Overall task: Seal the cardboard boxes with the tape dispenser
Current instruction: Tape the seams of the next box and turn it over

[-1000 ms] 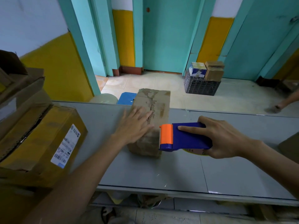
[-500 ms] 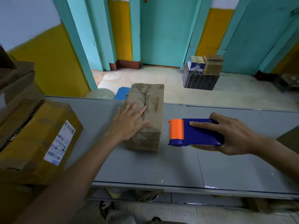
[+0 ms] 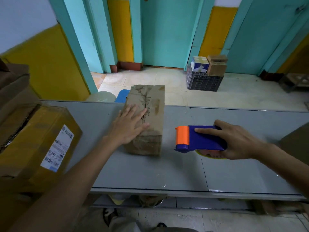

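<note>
A worn brown cardboard box (image 3: 151, 102) lies lengthwise on the grey table (image 3: 150, 169), taped along its top seam. My left hand (image 3: 129, 125) rests flat on the near part of its top, fingers straight. To the right of the box, clear of it, my right hand (image 3: 234, 139) grips a blue tape dispenser (image 3: 203, 139) with an orange front end, its yellowish tape roll showing underneath. The dispenser's orange end points left toward the box, with a gap between them.
A large yellow-taped box (image 3: 38, 144) with a white shipping label sits at the table's left end, beside stacked cardboard. Another box corner (image 3: 297, 141) shows at the right edge. Beyond the table, a black crate (image 3: 203, 81) carrying small boxes stands on the tiled floor.
My right hand has drawn the dispenser away from the box's near end to the right, opening a gap. My left hand stays flat on the box.
</note>
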Action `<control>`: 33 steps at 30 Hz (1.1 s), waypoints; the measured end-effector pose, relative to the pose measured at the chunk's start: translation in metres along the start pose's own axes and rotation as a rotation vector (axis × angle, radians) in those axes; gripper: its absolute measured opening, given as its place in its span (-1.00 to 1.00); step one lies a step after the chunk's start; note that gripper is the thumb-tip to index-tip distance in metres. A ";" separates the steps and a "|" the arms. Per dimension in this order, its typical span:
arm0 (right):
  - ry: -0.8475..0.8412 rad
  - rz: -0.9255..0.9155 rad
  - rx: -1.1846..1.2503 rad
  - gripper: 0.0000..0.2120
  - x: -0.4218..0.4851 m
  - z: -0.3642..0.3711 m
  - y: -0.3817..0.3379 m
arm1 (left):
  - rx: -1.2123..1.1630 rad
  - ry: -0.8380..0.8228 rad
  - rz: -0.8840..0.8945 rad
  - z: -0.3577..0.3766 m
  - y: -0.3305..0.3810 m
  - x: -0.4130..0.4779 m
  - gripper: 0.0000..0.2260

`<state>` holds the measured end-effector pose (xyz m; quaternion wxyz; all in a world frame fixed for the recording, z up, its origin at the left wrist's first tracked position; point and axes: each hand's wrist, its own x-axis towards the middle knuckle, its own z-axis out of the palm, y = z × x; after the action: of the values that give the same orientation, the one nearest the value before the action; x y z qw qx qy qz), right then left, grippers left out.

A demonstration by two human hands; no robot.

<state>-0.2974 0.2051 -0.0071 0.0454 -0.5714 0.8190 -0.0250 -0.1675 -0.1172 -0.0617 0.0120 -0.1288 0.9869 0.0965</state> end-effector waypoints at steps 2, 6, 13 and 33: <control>-0.017 -0.005 0.022 -0.30 0.011 0.013 -0.006 | -0.010 0.016 -0.008 0.002 0.001 -0.001 -0.23; -0.042 0.025 0.127 -0.32 0.033 0.037 -0.012 | 0.004 0.002 -0.015 0.001 0.002 -0.002 -0.34; -0.096 0.145 0.396 -0.30 0.032 0.059 -0.014 | -0.002 0.000 -0.028 0.000 0.005 -0.002 -0.46; -0.448 0.146 -0.128 -0.28 0.026 0.057 -0.017 | -0.864 0.460 -0.389 -0.014 -0.027 -0.036 -0.82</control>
<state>-0.2845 0.1753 -0.0630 0.1915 -0.5039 0.8274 0.1576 -0.1254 -0.1365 -0.0510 -0.2413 -0.3208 0.7920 0.4600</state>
